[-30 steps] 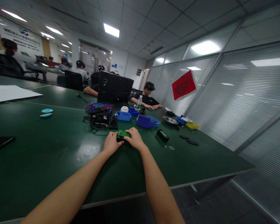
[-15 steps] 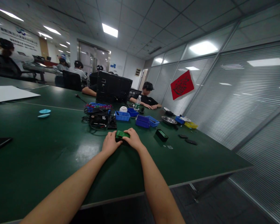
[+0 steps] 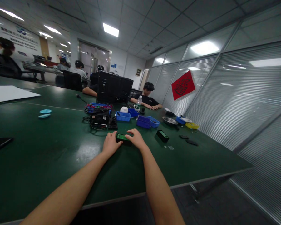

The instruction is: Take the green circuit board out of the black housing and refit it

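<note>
My left hand (image 3: 110, 144) and my right hand (image 3: 137, 139) rest on the green table (image 3: 49, 150), each gripping one end of a small black case with a green circuit board (image 3: 123, 138) seated in it. The fingers of both hands curl around it. A second small black case (image 3: 162, 135) lies on the table just to the right of my right hand.
Beyond my hands stand blue bins (image 3: 123, 116), a black device with cables (image 3: 98, 120), a big black box (image 3: 114, 87), a metal bowl (image 3: 170, 120) and a yellow tray (image 3: 191, 125). A person (image 3: 148, 98) sits at the far end. The table edge runs near me.
The green board has sunk lower between my hands and now sits flatter in the black case. Both hands have stayed in nearly the same place.
</note>
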A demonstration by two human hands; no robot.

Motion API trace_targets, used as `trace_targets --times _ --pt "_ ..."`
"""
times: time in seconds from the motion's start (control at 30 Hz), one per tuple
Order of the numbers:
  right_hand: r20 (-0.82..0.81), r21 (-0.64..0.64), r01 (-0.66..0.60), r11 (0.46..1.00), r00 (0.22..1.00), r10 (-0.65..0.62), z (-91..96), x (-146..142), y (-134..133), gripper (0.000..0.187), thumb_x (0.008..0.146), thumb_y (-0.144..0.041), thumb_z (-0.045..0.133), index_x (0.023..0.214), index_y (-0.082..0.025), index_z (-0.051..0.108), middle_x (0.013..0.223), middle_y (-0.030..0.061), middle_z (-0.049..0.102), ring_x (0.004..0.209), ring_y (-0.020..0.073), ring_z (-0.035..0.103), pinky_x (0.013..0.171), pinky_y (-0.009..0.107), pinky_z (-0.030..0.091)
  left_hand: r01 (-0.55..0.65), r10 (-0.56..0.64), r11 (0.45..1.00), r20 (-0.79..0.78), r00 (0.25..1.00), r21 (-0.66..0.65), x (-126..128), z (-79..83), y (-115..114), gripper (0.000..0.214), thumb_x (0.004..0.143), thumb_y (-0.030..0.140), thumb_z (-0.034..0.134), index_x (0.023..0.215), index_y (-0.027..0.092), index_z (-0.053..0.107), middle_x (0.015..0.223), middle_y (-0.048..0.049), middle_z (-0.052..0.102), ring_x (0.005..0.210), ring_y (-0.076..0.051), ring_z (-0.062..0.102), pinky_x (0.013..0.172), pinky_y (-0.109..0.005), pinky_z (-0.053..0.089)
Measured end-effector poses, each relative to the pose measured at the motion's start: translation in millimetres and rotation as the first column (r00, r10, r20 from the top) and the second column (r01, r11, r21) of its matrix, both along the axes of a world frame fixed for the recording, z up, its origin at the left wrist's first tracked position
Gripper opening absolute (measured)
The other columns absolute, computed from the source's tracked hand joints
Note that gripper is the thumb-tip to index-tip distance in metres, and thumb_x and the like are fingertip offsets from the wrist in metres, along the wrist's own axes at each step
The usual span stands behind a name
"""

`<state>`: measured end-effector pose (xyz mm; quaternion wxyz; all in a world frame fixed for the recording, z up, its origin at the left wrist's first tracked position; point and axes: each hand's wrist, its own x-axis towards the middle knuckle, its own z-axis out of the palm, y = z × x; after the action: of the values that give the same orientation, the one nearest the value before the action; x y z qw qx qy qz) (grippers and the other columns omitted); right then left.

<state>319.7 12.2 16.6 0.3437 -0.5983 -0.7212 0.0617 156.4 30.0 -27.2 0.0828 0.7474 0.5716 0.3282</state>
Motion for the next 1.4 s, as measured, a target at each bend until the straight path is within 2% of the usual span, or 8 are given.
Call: trace_targets --times 0.17,0.27,0.4,0.5,0.73,1.03,1.27,1.4 --pt "0.164 -0.186 -0.037 0.982 0.984 0.068 -3.6 -6.0 -2.9 0.053 0.065 -0.041 0.065 0.112 -0.019 0.055 0.106 0.0074 0.056 0.098 0.0195 0.051 0.084 0.029 0.038 -0.008 0.009 0.999 0.018 1.000 -0.038 -2.1 3.0 0.8 0.053 0.073 0.036 0.055 0.120 0.017 0.041 0.097 -0.0084 0.058 0.094 -0.022 0.054 0.080 -0.029 0.039" --pt "0.232 -0.221 0.127 0.967 0.970 -0.074 -4.0 -6.7 -3.2 0.049 0.068 -0.037 0.061 0.114 -0.021 0.053 0.108 0.0076 0.056 0.099 0.0214 0.052 0.082 0.030 0.039 0.036 -0.032 0.992 0.031 0.999 -0.121 -3.3 4.5 1.0 0.050 0.075 0.034 0.052 0.121 0.020 0.039 0.083 -0.0036 0.063 0.086 -0.021 0.057 0.073 -0.028 0.040" --pt "0.262 -0.211 0.394 0.894 0.904 -0.337 -3.4 2.1 -1.7 0.045 0.071 -0.043 0.057 0.109 -0.019 0.055 0.104 0.0124 0.056 0.095 0.0251 0.053 0.075 0.034 0.041 0.091 -0.087 0.987 0.031 0.996 -0.130 -3.3 6.0 -1.1 0.050 0.076 0.034 0.050 0.123 0.021 0.039 0.079 -0.0013 0.065 0.083 -0.020 0.058 0.071 -0.028 0.039" --pt "0.225 -0.161 0.470 0.868 0.874 -0.432 -3.9 9.4 -0.6 0.046 0.071 -0.044 0.057 0.108 -0.017 0.053 0.105 0.0147 0.053 0.098 0.0265 0.050 0.075 0.036 0.041 0.099 -0.096 0.986 0.028 0.995 -0.136 -3.2 7.7 -3.2 0.049 0.076 0.033 0.050 0.123 0.020 0.040 0.081 -0.0018 0.065 0.084 -0.020 0.058 0.072 -0.029 0.039" --pt "0.175 -0.120 0.414 0.902 0.904 -0.391 -10.6 5.1 2.0 0.034 0.071 -0.035 0.058 0.100 -0.017 0.057 0.107 0.0151 0.047 0.103 0.0283 0.046 0.082 0.040 0.038 0.108 -0.107 0.986 0.018 0.994 -0.126 -2.9 8.1 -2.8 0.049 0.076 0.033 0.050 0.122 0.020 0.040 0.081 -0.0017 0.065 0.084 -0.020 0.057 0.071 -0.028 0.039" --pt "-0.051 -0.210 0.338 0.917 0.933 -0.355 -12.5 5.8 11.2 0.028 0.076 -0.037 0.049 0.091 -0.018 0.064 0.091 0.0071 0.062 0.083 0.0177 0.058 0.073 0.026 0.042 0.104 -0.104 0.990 0.010 0.995 -0.094 -2.9 4.5 -1.6 0.047 0.076 0.032 0.051 0.121 0.020 0.041 0.081 -0.0016 0.065 0.083 -0.019 0.057 0.070 -0.028 0.038" --pt "0.035 -0.335 0.424 0.842 0.898 -0.439 -13.8 16.7 13.4 0.034 0.081 -0.037 0.039 0.077 -0.018 0.067 0.082 0.0096 0.065 0.079 0.0220 0.060 0.066 0.029 0.042 0.107 -0.105 0.987 0.022 0.994 -0.122 -3.5 6.4 -2.2 0.048 0.076 0.032 0.050 0.122 0.020 0.041 0.083 -0.0019 0.065 0.085 -0.020 0.057 0.070 -0.028 0.039" --pt "0.027 -0.294 0.437 0.850 0.893 -0.450 -14.9 15.4 14.0 0.034 0.080 -0.038 0.041 0.096 -0.017 0.063 0.094 0.0111 0.063 0.087 0.0225 0.058 0.070 0.030 0.042 0.106 -0.104 0.986 0.022 0.994 -0.131 -3.5 7.1 -2.6 0.048 0.077 0.032 0.049 0.122 0.020 0.040 0.083 -0.0023 0.065 0.086 -0.020 0.056 0.072 -0.029 0.039"
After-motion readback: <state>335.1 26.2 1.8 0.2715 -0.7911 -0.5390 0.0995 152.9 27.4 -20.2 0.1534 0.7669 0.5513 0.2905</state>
